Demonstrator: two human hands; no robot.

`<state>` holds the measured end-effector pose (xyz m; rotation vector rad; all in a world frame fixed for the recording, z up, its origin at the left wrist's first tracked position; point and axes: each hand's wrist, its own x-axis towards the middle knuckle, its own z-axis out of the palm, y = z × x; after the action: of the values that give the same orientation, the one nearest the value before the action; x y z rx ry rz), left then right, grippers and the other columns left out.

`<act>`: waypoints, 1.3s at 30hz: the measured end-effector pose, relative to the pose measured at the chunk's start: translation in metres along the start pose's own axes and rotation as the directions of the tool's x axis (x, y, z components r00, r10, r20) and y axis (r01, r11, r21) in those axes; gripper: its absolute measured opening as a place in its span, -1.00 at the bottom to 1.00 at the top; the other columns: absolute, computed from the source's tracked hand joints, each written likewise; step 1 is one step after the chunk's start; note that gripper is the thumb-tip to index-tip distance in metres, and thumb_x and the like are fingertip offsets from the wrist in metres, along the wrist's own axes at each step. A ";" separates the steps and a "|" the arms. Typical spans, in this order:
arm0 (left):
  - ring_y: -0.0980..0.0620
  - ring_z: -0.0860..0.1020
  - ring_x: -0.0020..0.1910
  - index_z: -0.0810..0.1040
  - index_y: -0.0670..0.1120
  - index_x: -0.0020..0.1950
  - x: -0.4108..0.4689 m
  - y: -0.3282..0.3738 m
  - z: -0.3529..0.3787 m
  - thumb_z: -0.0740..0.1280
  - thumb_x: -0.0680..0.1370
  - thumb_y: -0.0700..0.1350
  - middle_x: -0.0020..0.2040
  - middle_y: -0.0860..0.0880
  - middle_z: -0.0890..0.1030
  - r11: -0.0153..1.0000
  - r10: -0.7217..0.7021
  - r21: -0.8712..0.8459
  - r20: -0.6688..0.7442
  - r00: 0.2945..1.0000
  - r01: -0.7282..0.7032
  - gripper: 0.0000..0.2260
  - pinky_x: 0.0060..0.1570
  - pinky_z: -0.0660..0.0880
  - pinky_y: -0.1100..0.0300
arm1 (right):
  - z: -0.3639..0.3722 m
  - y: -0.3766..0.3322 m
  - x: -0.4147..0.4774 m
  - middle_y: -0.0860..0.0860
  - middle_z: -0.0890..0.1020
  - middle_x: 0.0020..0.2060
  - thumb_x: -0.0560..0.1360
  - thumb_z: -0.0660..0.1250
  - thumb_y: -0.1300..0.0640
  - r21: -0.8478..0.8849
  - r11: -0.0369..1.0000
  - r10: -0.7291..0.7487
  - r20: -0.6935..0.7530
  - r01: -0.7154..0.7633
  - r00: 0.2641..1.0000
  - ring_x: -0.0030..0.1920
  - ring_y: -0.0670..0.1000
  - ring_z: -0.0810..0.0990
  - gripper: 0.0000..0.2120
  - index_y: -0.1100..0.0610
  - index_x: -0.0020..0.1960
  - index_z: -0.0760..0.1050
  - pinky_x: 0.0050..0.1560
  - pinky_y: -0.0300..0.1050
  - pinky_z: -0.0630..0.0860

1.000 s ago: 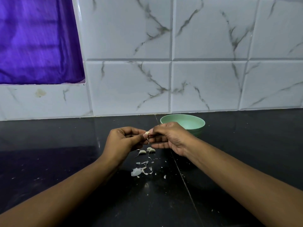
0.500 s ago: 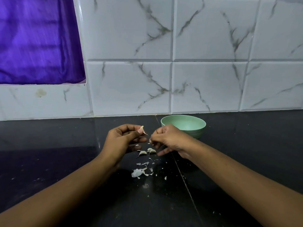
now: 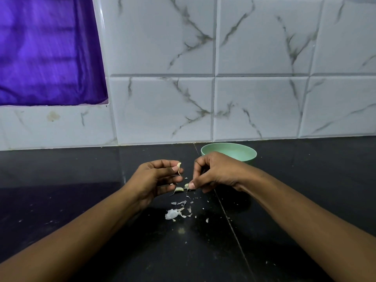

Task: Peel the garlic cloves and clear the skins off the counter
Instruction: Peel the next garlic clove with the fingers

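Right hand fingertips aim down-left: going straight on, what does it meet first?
Probably the small garlic clove lying on the counter right at the right hand's lowest fingertip; they may already touch, depth unclear. The left hand, pinching a garlic skin, sits off that line.

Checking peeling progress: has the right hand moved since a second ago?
Yes. Right hand lowered away from the green bowl, thumb tip toward the counter.
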<state>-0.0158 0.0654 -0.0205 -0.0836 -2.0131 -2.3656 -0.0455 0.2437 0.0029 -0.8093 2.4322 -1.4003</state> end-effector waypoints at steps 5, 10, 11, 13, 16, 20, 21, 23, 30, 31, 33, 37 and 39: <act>0.16 0.62 -0.39 0.60 -0.11 -0.06 -0.001 0.000 0.002 0.34 0.50 -0.28 -0.27 0.01 0.68 0.999 -0.015 0.031 0.020 1.000 0.014 -0.90 -0.51 0.46 0.35 | 0.000 -0.001 0.001 0.03 0.63 -0.32 0.47 0.28 0.42 0.045 0.998 -0.036 -0.004 0.037 0.999 -0.33 -0.07 0.64 -0.81 0.14 -0.18 0.48 -0.34 -0.26 0.54; 0.16 0.61 -0.40 0.60 -0.12 -0.04 -0.002 -0.001 0.002 0.36 0.50 -0.26 -0.25 0.00 0.68 0.998 0.010 0.068 0.025 1.000 -0.011 -0.91 -0.52 0.45 0.35 | 0.003 0.001 0.006 0.00 0.66 -0.31 0.51 0.35 0.23 0.086 0.993 -0.061 -0.185 0.078 0.981 -0.35 -0.08 0.63 -0.94 0.12 -0.13 0.56 -0.32 -0.23 0.51; 0.15 0.61 -0.39 0.60 -0.12 -0.03 -0.002 -0.002 0.002 0.37 0.49 -0.25 -0.24 0.00 0.68 0.997 0.018 0.078 0.022 1.000 -0.020 -0.91 -0.51 0.45 0.35 | 0.005 0.003 0.007 0.00 0.66 -0.30 0.49 0.39 0.20 0.099 0.991 -0.073 -0.211 0.096 0.975 -0.33 -0.08 0.63 -0.96 0.12 -0.14 0.57 -0.32 -0.22 0.52; 0.14 0.62 -0.38 0.60 -0.12 -0.05 -0.003 -0.003 0.003 0.39 0.48 -0.24 -0.22 -0.03 0.68 0.995 0.039 0.094 0.009 0.999 -0.040 -0.92 -0.50 0.45 0.34 | 0.010 0.006 0.009 -0.03 0.67 -0.32 0.46 0.42 0.18 0.136 0.985 -0.072 -0.228 0.105 0.971 -0.34 -0.08 0.62 -0.95 0.12 -0.17 0.57 -0.34 -0.22 0.52; 0.13 0.62 -0.39 0.59 -0.11 -0.11 -0.003 -0.003 0.004 0.42 0.45 -0.25 -0.23 -0.10 0.65 0.993 0.058 0.105 -0.012 0.998 -0.057 -0.93 -0.50 0.46 0.34 | 0.012 0.009 0.011 -0.08 0.64 -0.40 0.46 0.41 0.21 0.186 0.979 -0.047 -0.210 0.088 0.977 -0.37 -0.10 0.60 -0.93 0.12 -0.19 0.56 -0.38 -0.23 0.53; 0.15 0.61 -0.41 0.57 -0.10 -0.11 -0.002 -0.002 0.004 0.40 0.47 -0.27 -0.27 -0.05 0.67 0.991 0.058 0.124 -0.012 0.998 -0.056 -0.92 -0.49 0.45 0.35 | 0.008 0.009 0.010 -0.10 0.62 -0.42 0.47 0.40 0.23 0.239 0.968 -0.040 -0.145 0.074 0.989 -0.37 -0.15 0.57 -0.93 0.12 -0.18 0.57 -0.42 -0.25 0.55; 0.15 0.60 -0.42 0.57 -0.10 -0.11 -0.002 -0.002 0.004 0.40 0.47 -0.26 -0.27 -0.03 0.67 0.990 0.055 0.130 -0.007 0.998 -0.054 -0.92 -0.49 0.45 0.36 | 0.007 0.009 0.010 -0.11 0.61 -0.44 0.47 0.39 0.24 0.231 0.970 -0.046 -0.144 0.079 0.989 -0.38 -0.15 0.56 -0.92 0.12 -0.19 0.57 -0.43 -0.25 0.55; 0.16 0.59 -0.43 0.57 -0.10 -0.12 -0.003 -0.002 0.004 0.39 0.48 -0.26 -0.30 -0.01 0.67 0.989 0.054 0.138 -0.002 0.999 -0.053 -0.93 -0.50 0.44 0.36 | 0.008 0.010 0.011 -0.11 0.61 -0.44 0.48 0.39 0.25 0.215 0.972 -0.063 -0.148 0.094 0.987 -0.39 -0.15 0.55 -0.92 0.13 -0.19 0.57 -0.43 -0.25 0.56; 0.16 0.57 -0.46 0.60 -0.15 -0.11 -0.003 0.000 0.004 0.38 0.48 -0.26 -0.30 -0.03 0.67 0.994 0.009 0.111 0.002 1.000 -0.009 -0.97 -0.52 0.41 0.38 | 0.004 0.011 0.012 -0.07 0.65 -0.34 0.42 0.46 0.24 -0.041 0.972 -0.233 -0.221 0.230 0.947 -0.31 -0.08 0.64 -0.94 0.13 -0.13 0.62 -0.31 -0.21 0.55; 0.16 0.57 -0.46 0.61 -0.16 -0.10 -0.003 0.000 0.004 0.38 0.48 -0.26 -0.29 -0.03 0.67 0.993 0.004 0.116 0.007 1.000 -0.005 -0.97 -0.53 0.41 0.38 | 0.004 0.011 0.013 -0.07 0.65 -0.36 0.41 0.47 0.23 -0.117 0.957 -0.286 -0.230 0.265 0.930 -0.32 -0.09 0.65 -0.95 0.11 -0.15 0.63 -0.31 -0.22 0.54; 0.17 0.56 -0.46 0.61 -0.16 -0.13 -0.003 0.000 0.004 0.38 0.48 -0.27 -0.30 -0.03 0.66 0.993 0.005 0.122 0.009 1.000 -0.006 -0.97 -0.53 0.40 0.38 | 0.003 0.012 0.013 -0.08 0.64 -0.39 0.40 0.49 0.20 -0.273 0.907 -0.387 -0.241 0.320 0.890 -0.34 -0.10 0.64 -0.94 0.07 -0.17 0.65 -0.30 -0.25 0.52; 0.16 0.54 -0.50 0.58 -0.19 -0.17 -0.005 0.001 0.008 0.37 0.48 -0.32 -0.35 -0.05 0.65 0.993 0.022 0.114 0.003 1.000 -0.023 -0.93 -0.54 0.42 0.37 | 0.001 0.015 0.014 -0.16 0.58 -0.40 0.39 0.47 0.12 -0.464 0.792 -0.530 -0.198 0.397 0.825 -0.34 -0.16 0.58 -0.95 0.09 -0.22 0.64 -0.26 -0.23 0.51; 0.16 0.55 -0.51 0.57 -0.19 -0.20 -0.006 0.001 0.009 0.37 0.48 -0.34 -0.39 -0.05 0.63 0.991 0.036 0.126 -0.004 0.999 -0.035 -0.91 -0.54 0.43 0.36 | 0.001 0.016 0.013 -0.17 0.55 -0.43 0.38 0.46 0.14 -0.469 0.783 -0.540 -0.187 0.408 0.821 -0.37 -0.17 0.55 -0.94 0.11 -0.25 0.63 -0.29 -0.26 0.46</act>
<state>-0.0097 0.0745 -0.0183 -0.1075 -2.1338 -2.2092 -0.0613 0.2415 -0.0100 -1.5086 2.9726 -1.2437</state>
